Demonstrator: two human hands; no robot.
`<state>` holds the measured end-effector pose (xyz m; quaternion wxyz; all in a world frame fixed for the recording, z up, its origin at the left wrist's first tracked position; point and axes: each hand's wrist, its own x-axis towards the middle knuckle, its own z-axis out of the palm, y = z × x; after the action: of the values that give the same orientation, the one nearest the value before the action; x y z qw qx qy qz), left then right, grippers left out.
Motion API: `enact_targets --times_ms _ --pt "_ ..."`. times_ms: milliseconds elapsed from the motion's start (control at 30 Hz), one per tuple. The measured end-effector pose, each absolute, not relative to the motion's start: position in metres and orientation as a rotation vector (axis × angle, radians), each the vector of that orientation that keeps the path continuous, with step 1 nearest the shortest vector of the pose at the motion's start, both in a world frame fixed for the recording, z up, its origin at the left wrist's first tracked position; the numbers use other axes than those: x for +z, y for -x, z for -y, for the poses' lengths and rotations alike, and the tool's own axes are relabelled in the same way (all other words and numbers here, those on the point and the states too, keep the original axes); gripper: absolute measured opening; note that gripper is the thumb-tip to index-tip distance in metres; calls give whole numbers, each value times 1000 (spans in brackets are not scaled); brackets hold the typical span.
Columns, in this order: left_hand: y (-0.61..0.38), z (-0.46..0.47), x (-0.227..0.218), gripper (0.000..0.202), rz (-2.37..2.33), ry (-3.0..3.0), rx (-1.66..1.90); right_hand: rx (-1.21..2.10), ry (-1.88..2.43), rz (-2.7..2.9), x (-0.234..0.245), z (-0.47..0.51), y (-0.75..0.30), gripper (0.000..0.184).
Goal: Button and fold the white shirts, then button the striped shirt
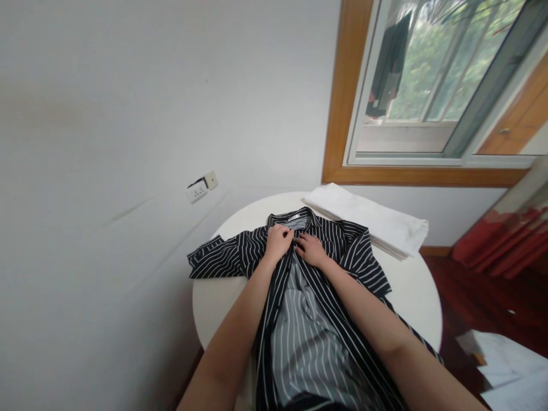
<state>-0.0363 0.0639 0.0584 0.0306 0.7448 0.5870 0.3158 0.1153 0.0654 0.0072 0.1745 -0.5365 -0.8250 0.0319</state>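
Note:
A black shirt with white stripes (342,251) lies spread face up on a round white table (415,291), its front hanging open and showing the grey inside. My left hand (278,240) and my right hand (310,249) meet just below the collar. Both have their fingers curled and pinched on the shirt's front edges near the top. The collar (295,220) points toward the wall, and a short sleeve (214,262) stretches out to the left.
A folded white cloth (368,220) lies at the back right of the table, partly under the shirt. A wall socket (199,188) sits on the white wall to the left. Behind the table is a wood-framed window (342,114). White sheets (509,365) lie on the dark floor at right.

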Motion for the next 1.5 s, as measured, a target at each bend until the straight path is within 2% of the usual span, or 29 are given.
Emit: enact_targets --times_ms 167,367,600,733,833,967,1133,1233,1367,1500 --pt "15 -54 33 29 -1836 -2389 852 127 1565 2419 3 -57 -116 47" --pt "9 -37 -5 52 -1973 -2371 691 123 1819 2255 5 -52 -113 53" --pt "14 -4 -3 60 -1896 -2360 397 120 1811 2306 3 -10 -119 54" --pt "21 27 5 64 -1810 -2343 246 262 1787 2415 13 13 -129 59" --pt "27 26 25 59 -1711 -2397 166 329 1753 2486 30 3 -139 50" --pt "36 -4 52 42 -1841 -2465 234 189 1740 2435 48 -28 -148 33" --pt "40 -30 46 28 -2052 -2441 374 84 1704 2400 44 -52 -140 34" --pt "34 -35 24 29 -2098 -2434 523 65 1702 2372 31 -55 -126 38" --pt "29 -39 -2 40 -2072 -2412 609 31 1687 2334 10 -53 -113 43" --pt "31 -36 -3 40 -2013 -2427 584 32 1675 2310 2 -47 -112 45"
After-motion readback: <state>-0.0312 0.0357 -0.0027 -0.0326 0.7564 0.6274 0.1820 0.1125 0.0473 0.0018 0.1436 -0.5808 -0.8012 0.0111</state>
